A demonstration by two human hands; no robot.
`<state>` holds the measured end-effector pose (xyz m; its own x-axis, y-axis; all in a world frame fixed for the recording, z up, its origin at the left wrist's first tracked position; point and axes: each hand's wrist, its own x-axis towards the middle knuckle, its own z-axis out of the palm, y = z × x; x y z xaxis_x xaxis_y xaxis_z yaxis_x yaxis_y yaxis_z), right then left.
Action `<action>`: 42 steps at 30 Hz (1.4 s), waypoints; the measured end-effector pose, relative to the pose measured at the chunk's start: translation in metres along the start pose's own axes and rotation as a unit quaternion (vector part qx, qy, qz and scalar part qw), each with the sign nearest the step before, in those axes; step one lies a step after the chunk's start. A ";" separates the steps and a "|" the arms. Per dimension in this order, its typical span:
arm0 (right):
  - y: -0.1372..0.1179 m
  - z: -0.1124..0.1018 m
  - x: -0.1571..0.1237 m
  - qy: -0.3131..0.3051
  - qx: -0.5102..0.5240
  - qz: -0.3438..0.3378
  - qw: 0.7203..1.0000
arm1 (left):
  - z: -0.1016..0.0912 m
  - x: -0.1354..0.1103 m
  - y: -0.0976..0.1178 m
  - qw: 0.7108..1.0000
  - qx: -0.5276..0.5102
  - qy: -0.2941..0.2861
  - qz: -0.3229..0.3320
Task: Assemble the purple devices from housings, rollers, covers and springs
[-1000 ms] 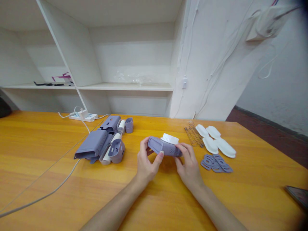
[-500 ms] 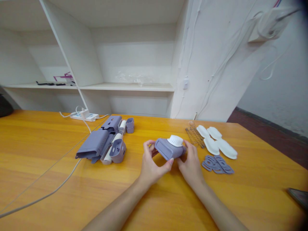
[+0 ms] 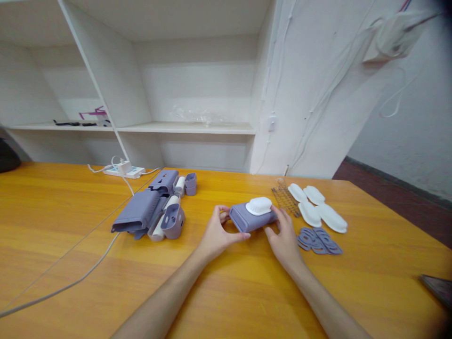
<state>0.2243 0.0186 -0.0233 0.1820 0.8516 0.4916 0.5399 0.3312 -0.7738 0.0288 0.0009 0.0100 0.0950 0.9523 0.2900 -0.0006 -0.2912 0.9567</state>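
Note:
A purple-grey plastic housing (image 3: pixel 247 220) lies low over the table between my hands, its open-looking end towards the left. On its top sits a white oval cap with a ribbed rim (image 3: pixel 259 206). My left hand (image 3: pixel 217 234) grips the left end, thumb along the near lower edge and fingers behind. At the right end, my right hand (image 3: pixel 284 238) has its fingers against the far side, while the thumb is near the front lower corner. Whether the housing rests on the wood is hard to tell.
White oval caps (image 3: pixel 310 214), flat purple-grey rings (image 3: pixel 319 241) and a bundle of metal springs (image 3: pixel 285 200) lie to the right. Purple-grey housings (image 3: pixel 136 209), cups (image 3: pixel 173 222) and white cylinders (image 3: pixel 180 184) are at left. A power strip (image 3: pixel 129 172) trails cables; a dark device (image 3: pixel 438 289) sits far right.
The housing has turned between my hands and tipped flatter, so the white cap now shows its long side. My right thumb has shifted slightly outward to the right.

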 end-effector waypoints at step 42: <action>-0.009 -0.008 -0.002 -0.092 0.158 0.023 0.983 | 0.001 -0.005 0.001 0.985 0.133 0.079 0.071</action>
<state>0.2253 0.0107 -0.0138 0.0330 0.9180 0.3953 0.2478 0.3756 -0.8930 0.0295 -0.0042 0.0093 -0.0441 0.8964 0.4411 0.2609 -0.4159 0.8712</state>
